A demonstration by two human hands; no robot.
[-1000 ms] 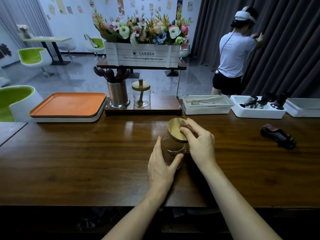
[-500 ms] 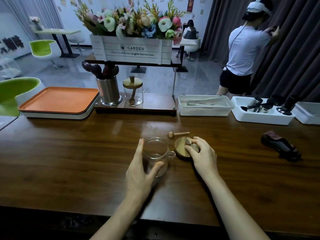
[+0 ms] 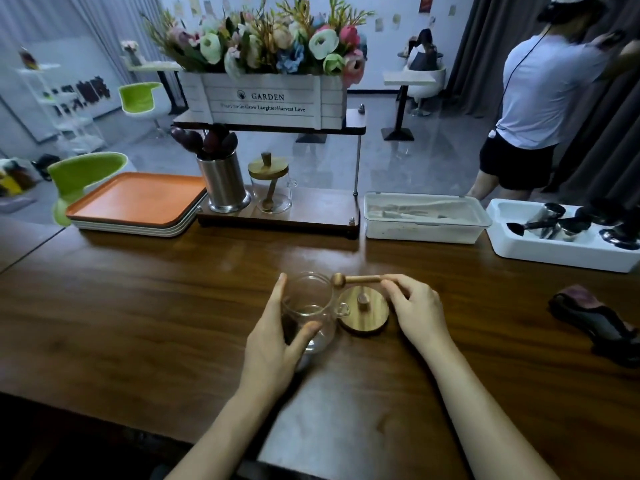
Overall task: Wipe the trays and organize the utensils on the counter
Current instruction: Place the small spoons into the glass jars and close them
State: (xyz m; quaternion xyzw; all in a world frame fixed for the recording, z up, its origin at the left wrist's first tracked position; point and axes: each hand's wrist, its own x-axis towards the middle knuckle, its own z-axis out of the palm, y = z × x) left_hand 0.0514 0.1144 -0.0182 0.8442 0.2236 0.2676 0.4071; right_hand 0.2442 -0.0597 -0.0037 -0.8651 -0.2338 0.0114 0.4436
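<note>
The left hand (image 3: 277,341) was curled round the glass jar (image 3: 308,313), with its thumb on the near wall and its fingers up the left side. The jar was clear, round and thin-walled. It stood upright and open-mouthed on the counter (image 3: 138,323), a dark, glossy wooden slab with streaked grain.

The right hand (image 3: 415,310) pinched the far end of a wooden dipper (image 3: 356,279) between its thumb and fingertips. The dipper was a slim, pale stick with a ball head. Its long axis ran left to right just behind the jar's right side, and the head pointed left at the jar's rim.

Just right of the jar lay a wooden lid (image 3: 363,311), a flat round disc with its small knob facing up.

Behind the jar, on a low wooden stand, stood a brushed steel cylinder (image 3: 225,185) full of dark spoons. Beside it was a second glass jar (image 3: 270,188) under a wooden lid. Far left of the jar sat a stack of trays (image 3: 138,199), rectangular with rounded corners, the top one matte orange.

Behind and to the right of the jar were a white lidded box (image 3: 426,216) and a white open bin (image 3: 561,233) holding shiny metal utensils. Well to the right of the jar lay a dark, crumpled cloth (image 3: 595,317).

Above the stand, a white slatted planter (image 3: 273,98) marked GARDEN held flowers. A person in a white shirt (image 3: 540,98) stood beyond it by dark curtains.
</note>
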